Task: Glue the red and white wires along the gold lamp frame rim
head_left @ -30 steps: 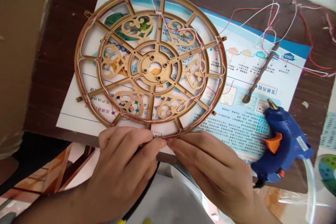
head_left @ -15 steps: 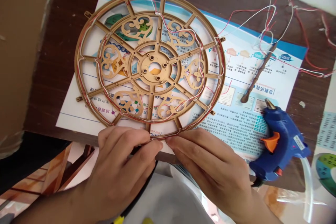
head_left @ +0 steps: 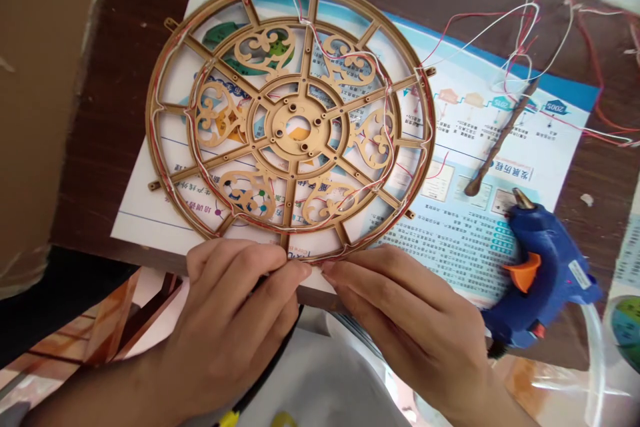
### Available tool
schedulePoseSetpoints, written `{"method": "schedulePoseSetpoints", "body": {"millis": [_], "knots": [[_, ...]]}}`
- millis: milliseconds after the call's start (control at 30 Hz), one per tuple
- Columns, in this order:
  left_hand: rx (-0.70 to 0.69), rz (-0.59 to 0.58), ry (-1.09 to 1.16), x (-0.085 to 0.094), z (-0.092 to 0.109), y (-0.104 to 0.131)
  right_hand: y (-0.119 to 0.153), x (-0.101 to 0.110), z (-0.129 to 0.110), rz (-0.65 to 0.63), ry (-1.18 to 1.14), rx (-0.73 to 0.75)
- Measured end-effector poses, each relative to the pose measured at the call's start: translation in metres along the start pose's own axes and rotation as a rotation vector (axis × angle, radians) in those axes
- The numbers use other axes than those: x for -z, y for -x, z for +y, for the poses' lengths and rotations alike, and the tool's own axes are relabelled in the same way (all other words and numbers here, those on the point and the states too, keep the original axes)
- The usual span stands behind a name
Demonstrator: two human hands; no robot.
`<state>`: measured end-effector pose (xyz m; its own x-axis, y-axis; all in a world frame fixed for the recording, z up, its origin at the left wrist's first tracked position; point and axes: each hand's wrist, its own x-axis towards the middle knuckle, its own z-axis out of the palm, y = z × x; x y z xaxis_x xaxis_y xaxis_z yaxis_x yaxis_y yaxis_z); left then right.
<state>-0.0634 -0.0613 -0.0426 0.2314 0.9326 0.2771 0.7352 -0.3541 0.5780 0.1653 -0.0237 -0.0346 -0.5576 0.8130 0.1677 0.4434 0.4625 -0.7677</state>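
Observation:
A round gold frame (head_left: 299, 85) with spokes and scroll ornaments lies on a printed sheet. Thin red and white wires (head_left: 260, 227) run along its inner and outer rings. At the rim nearest me, my left hand (head_left: 235, 307) is closed, thumb and index finger pinching the wires against the outer ring. Just to its right, my right hand (head_left: 410, 313) pinches the same stretch of wire, its fingertips on the rim. A small gap parts the two hands' fingertips. My fingers hide part of the rim and of the wire there.
A blue glue gun (head_left: 545, 273) with an orange trigger lies at the right, nozzle pointing away. Behind it is a thin brown stick (head_left: 500, 140), with loose wires (head_left: 530, 20) tangled beyond. The printed sheet (head_left: 450, 240) covers the dark table (head_left: 100, 147). A cardboard box (head_left: 40, 93) stands left.
The view has shifted slightly, so the frame and glue gun appear a little further right. Both hands keep their pinch at the near rim.

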Motion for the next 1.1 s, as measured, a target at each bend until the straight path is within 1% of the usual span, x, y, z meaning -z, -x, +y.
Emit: {"method": "schedulePoseSetpoints", "body": {"millis": [200, 500, 633, 733, 933, 1100], "knots": [[-0.014, -0.002, -0.002, 0.000, 0.000, -0.002, 0.002, 0.000, 0.003, -0.008, -0.018, 0.010], [0.003, -0.005, -0.009, -0.002, -0.001, 0.001, -0.005, -0.003, -0.001, -0.030, 0.003, -0.016], [0.003, -0.025, -0.016, -0.001, 0.000, 0.000, -0.005, -0.004, -0.001, -0.029, 0.010, -0.011], [0.006, -0.031, -0.019, 0.000, 0.001, -0.002, -0.003, -0.002, -0.002, -0.003, 0.000, -0.010], [-0.003, -0.012, -0.049, 0.000, 0.002, -0.003, 0.003, 0.006, -0.002, 0.054, 0.042, -0.064], [0.002, -0.011, -0.048, -0.002, 0.003, -0.002, 0.004, 0.008, 0.002, 0.035, 0.027, -0.050]]}}
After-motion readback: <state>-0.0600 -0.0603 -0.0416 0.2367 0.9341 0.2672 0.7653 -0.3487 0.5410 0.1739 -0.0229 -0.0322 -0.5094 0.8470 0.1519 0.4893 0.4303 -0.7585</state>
